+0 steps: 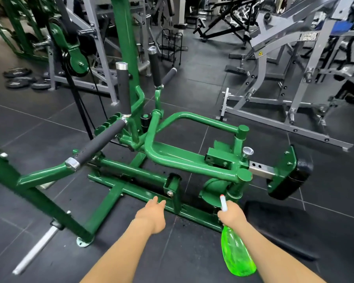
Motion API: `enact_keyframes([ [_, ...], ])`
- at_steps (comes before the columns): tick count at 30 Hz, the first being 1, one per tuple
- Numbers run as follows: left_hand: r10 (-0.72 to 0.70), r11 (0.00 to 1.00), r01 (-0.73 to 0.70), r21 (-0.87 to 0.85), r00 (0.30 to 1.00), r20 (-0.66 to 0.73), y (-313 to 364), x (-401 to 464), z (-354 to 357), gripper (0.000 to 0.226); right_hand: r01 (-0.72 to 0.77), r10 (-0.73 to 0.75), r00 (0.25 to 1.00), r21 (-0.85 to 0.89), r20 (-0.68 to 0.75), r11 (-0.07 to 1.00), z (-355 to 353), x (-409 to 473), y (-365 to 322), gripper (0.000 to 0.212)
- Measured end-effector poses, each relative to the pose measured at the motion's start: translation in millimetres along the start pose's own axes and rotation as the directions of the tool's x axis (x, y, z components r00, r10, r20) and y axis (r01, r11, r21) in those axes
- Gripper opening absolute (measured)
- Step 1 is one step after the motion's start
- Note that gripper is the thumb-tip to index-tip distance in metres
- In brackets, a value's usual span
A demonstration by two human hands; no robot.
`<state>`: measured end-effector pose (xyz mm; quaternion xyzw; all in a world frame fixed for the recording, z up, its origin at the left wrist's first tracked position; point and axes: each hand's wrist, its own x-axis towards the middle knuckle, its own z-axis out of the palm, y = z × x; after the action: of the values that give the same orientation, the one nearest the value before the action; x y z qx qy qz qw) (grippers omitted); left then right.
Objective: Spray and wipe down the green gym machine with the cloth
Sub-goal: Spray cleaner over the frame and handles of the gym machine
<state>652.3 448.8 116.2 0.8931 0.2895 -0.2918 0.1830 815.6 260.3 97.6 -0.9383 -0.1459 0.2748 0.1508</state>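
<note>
Head: right hand grips spray bottle beside machine base.

The right hand grips a green spray bottle, its white nozzle aimed at the green gym machine. The left hand reaches toward the machine's low base bar, fingers extended. Grey machines stand behind on dark floor tiles.

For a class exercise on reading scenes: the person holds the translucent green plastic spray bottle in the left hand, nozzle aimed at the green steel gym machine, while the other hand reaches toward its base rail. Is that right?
Not quite: the head view shows the translucent green plastic spray bottle in the right hand, not the left. Its nozzle does point at the green steel gym machine, and the left hand reaches toward the base rail.
</note>
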Motion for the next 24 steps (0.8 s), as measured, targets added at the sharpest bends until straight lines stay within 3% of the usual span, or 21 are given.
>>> enact_keyframes([
  [2, -0.012, 1.000, 0.012, -0.011, 1.000, 0.002, 1, -1, -1, 0.077, -0.001, 0.000, 1.000, -0.056, -0.012, 0.998, 0, 1, 3, 0.003],
  [4, -0.026, 1.000, 0.026, -0.010, 0.999, -0.022, 3, -3, -4, 0.079, -0.014, 0.013, 1.000, -0.090, -0.007, 0.996, -4, 4, 5, 0.024],
  [9, -0.036, 0.995, 0.052, 0.083, 0.981, -0.191, -2, -19, -25, 0.074, 0.053, -0.042, 0.994, -0.113, 0.098, 0.992, -15, 4, -1, 0.017],
  [10, -0.035, 0.992, 0.065, 0.109, 0.965, -0.260, -6, -26, -32, 0.072, 0.104, -0.092, 0.989, -0.113, 0.112, 0.988, -16, 5, -6, 0.004],
  [12, -0.008, 0.980, 0.088, 0.180, 0.915, -0.403, -15, -35, -45, 0.070, 0.204, -0.189, 0.973, -0.109, 0.133, 0.973, -15, 3, -18, 0.015],
  [16, -0.009, 0.951, 0.211, 0.228, 0.752, -0.659, -38, -58, -74, 0.069, 0.465, -0.443, 0.873, -0.073, 0.203, 0.883, -19, -10, -69, 0.012],
  [21, -0.262, 0.867, 0.487, 0.105, 0.625, -0.736, -70, -80, -98, 0.076, 0.644, -0.653, 0.733, 0.112, 0.189, 0.756, -32, -46, -143, 0.010],
  [24, -0.439, 0.834, 0.550, -0.050, 0.605, -0.664, -91, -86, -103, 0.080, 0.684, -0.720, 0.671, 0.228, 0.177, 0.693, -35, -68, -181, 0.013],
])
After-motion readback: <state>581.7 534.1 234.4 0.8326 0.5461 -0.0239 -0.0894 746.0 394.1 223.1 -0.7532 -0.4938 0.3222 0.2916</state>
